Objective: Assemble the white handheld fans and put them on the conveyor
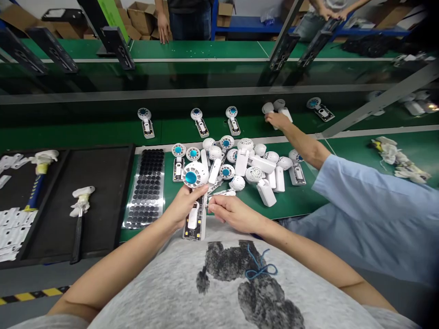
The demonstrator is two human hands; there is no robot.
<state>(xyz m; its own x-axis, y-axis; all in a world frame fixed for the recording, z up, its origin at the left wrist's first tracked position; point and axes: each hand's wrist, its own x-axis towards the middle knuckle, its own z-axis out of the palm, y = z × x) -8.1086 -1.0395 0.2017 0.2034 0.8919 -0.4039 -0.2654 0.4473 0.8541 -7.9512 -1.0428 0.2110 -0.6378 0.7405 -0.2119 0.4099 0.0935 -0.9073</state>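
A white handheld fan (195,175) with a blue hub and a bare circuit board in its handle is upright in front of my shirt. My left hand (183,205) is wrapped round its neck and handle from the left. Close to the handle's right edge is my right hand (236,212), its fingers pinched together; whatever they hold, if anything, is too small to make out. Just beyond both hands lies a pile of white handheld fans (254,173), some with closed handles and others with boards showing.
A sheet of black round stickers (147,187) lies left, beside a black tray (103,214) bearing a wrapped hammer (79,219). Several fans sit on the green conveyor (174,125). At right, a co-worker's hand (279,120) reaches across to fans there. A metal post (384,100) slants nearby.
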